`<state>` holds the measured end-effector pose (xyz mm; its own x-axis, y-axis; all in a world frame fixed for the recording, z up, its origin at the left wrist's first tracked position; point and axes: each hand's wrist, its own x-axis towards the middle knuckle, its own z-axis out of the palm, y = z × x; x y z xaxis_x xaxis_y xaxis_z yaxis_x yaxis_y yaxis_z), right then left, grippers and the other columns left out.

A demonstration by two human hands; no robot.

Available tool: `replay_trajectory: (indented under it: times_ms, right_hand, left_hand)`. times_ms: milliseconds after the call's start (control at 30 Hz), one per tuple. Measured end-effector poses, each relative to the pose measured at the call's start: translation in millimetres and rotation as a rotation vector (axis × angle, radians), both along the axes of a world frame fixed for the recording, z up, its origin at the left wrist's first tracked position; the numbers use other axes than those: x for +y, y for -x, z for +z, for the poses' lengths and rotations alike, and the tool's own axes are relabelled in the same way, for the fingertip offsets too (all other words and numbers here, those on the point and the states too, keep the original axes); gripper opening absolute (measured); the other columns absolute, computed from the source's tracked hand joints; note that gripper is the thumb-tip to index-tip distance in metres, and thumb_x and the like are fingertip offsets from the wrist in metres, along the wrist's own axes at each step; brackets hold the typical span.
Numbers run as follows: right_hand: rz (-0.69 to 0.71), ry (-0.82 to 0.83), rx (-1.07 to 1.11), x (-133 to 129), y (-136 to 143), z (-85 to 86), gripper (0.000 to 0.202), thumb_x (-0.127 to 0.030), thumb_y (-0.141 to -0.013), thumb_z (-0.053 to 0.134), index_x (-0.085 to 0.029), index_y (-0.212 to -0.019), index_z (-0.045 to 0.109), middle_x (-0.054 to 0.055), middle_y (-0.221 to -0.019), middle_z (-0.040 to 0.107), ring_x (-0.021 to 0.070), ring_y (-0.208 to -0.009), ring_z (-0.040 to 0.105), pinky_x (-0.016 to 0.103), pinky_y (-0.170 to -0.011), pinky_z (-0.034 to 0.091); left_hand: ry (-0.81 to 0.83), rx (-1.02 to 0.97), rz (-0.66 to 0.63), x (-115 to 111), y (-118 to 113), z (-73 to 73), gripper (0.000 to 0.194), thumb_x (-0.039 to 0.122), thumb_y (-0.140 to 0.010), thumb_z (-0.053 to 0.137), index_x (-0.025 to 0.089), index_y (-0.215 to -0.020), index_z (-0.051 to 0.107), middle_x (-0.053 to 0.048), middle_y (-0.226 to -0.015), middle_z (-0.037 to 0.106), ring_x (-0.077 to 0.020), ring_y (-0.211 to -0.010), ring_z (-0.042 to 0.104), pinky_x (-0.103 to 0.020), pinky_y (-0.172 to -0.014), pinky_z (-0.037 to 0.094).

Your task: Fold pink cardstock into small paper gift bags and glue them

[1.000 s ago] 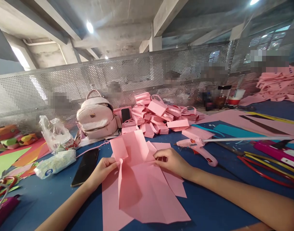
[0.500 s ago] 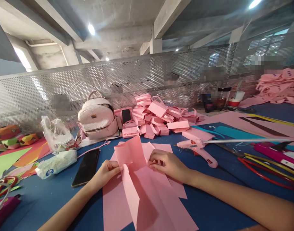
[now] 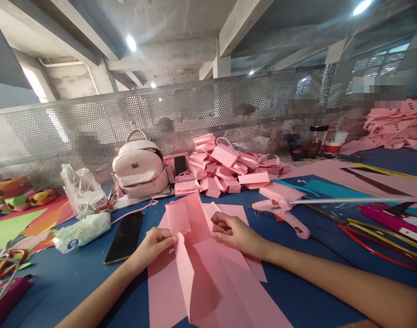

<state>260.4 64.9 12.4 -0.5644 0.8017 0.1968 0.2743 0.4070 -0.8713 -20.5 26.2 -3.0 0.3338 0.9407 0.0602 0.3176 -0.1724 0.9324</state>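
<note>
The left hand [image 3: 160,245] is pinching the left edge of a folded pink paper [image 3: 205,259] between thumb and fingers, where a flap is standing up and curling toward the wearer. The right hand [image 3: 234,232] is hovering at the paper's right edge with its fingers loosely curled; whether they are gripping it, I cannot tell. The paper is lying between the two hands, its far end rising in a squared fold, and it is resting over other pink sheets [image 3: 162,291] on the blue table [image 3: 126,298]. A black phone [image 3: 124,239] is lying just beyond the left forearm, with a tissue pack [image 3: 82,232] beside it. A glue gun [image 3: 280,210] is resting on its side beyond the right forearm, near scissors [image 3: 379,248] with red and yellow handles. Farther back, a backpack [image 3: 140,168] is standing left of a heap of pink boxes [image 3: 225,159], before a perforated screen [image 3: 195,105].
</note>
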Motion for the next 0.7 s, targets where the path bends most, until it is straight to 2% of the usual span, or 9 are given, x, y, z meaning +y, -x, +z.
replay_trajectory:
  times_ms: [100,200,300,433,533,700]
  right_hand:
    - [-0.077,-0.131,-0.154,3,-3,-0.8,0.017,-0.032,-0.083,0.062,-0.02,-0.08,0.05,-0.005,-0.065,0.05,0.0128,-0.061,0.046,0.024,-0.057,0.038]
    - [-0.123,-0.155,-0.265,6,-5,-3.4,0.015,-0.03,-0.082,0.063,-0.018,-0.076,0.057,0.0,-0.069,0.064,0.0153,-0.061,0.054,0.025,-0.056,0.038]
    - [-0.135,-0.166,-0.315,9,-6,-5.8,0.012,-0.026,-0.081,0.062,-0.018,-0.075,0.068,0.003,-0.074,0.071,0.0174,-0.065,0.06,0.026,-0.058,0.039]
    - [-0.17,-0.192,-0.354,13,-8,-5.7,0.006,-0.023,-0.074,0.068,-0.019,-0.071,0.069,0.003,-0.071,0.069,0.0186,-0.065,0.061,0.026,-0.056,0.036]
    - [-0.221,-0.185,-0.376,14,-9,-4.7,0.018,-0.032,-0.072,0.072,-0.018,-0.065,0.063,0.005,-0.068,0.066,0.0206,-0.063,0.06,0.027,-0.053,0.034]
    - [-0.199,-0.16,-0.347,11,-8,-4.2,0.017,-0.032,-0.076,0.07,-0.016,-0.08,0.064,0.004,-0.072,0.069,0.0215,-0.067,0.064,0.025,-0.054,0.037]
  left_hand:
    - [0.007,-0.009,0.013,2,2,-2.5,0.059,0.065,-0.083,0.061,0.015,-0.055,0.052,0.002,-0.056,0.044,-0.0094,-0.053,0.035,-0.024,-0.052,0.024]
    - [0.006,-0.009,0.017,4,3,-4.6,0.059,0.066,-0.083,0.061,0.015,-0.055,0.053,0.002,-0.055,0.043,-0.0089,-0.052,0.034,-0.024,-0.051,0.024]
    - [-0.003,0.002,0.012,4,3,-4.4,0.058,0.064,-0.084,0.062,0.014,-0.056,0.055,0.002,-0.056,0.045,-0.009,-0.053,0.036,-0.024,-0.051,0.025]
    - [-0.02,0.023,0.009,4,2,-1.9,0.059,0.064,-0.084,0.062,0.014,-0.055,0.056,0.001,-0.056,0.047,-0.0095,-0.053,0.037,-0.024,-0.052,0.026]
    - [-0.031,0.033,0.013,4,2,-0.9,0.059,0.065,-0.084,0.062,0.014,-0.054,0.056,0.001,-0.057,0.048,-0.01,-0.054,0.037,-0.024,-0.052,0.027]
    - [-0.027,0.034,0.018,4,2,-1.5,0.061,0.067,-0.083,0.061,0.014,-0.054,0.054,0.0,-0.057,0.048,-0.01,-0.054,0.037,-0.024,-0.052,0.028]
